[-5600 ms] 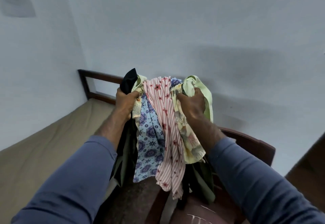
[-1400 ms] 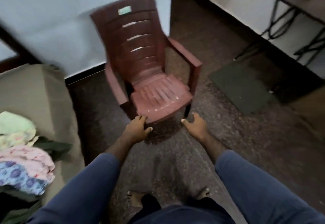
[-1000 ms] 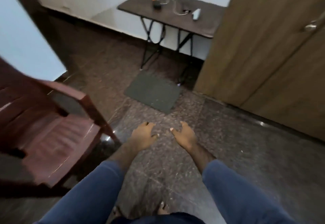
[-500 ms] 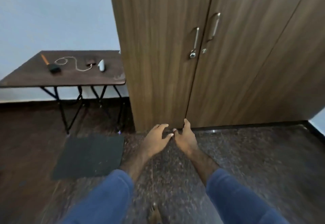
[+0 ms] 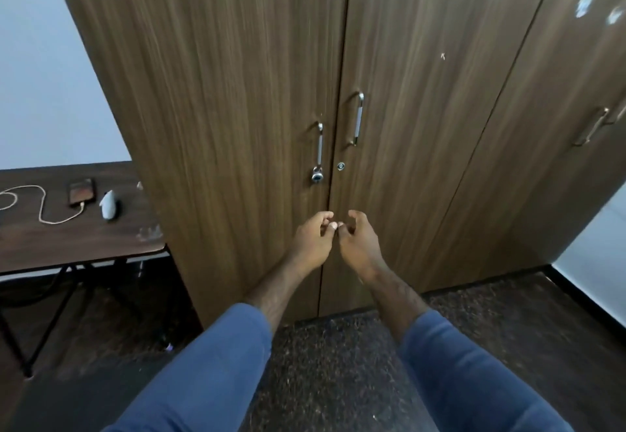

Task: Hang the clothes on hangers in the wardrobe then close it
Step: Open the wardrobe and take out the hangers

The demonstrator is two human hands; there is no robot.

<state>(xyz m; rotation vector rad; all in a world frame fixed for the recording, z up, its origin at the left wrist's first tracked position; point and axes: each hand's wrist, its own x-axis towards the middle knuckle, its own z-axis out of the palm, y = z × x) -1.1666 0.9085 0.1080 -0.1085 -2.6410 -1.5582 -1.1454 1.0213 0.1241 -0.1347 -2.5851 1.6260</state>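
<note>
While wardrobe (image 5: 237, 92) fills view from 10 to 2 o'clock, top cut off by frame, inside hidden behind shut doors. Long axis upright; door seam vertical, left handle (image 5: 319, 145) and right handle (image 5: 358, 119) flank it at 12 o'clock (round lock (image 5: 317, 174) under left one). Left hand (image 5: 313, 240) and right hand (image 5: 359, 245) empty, fingers loosely curled, tips near together below handles; contact with door unclear. Counter (image 5: 84, 241) beside wardrobe at 9 o'clock. Speckled floor (image 5: 338, 364) at 6 o'clock.
</note>
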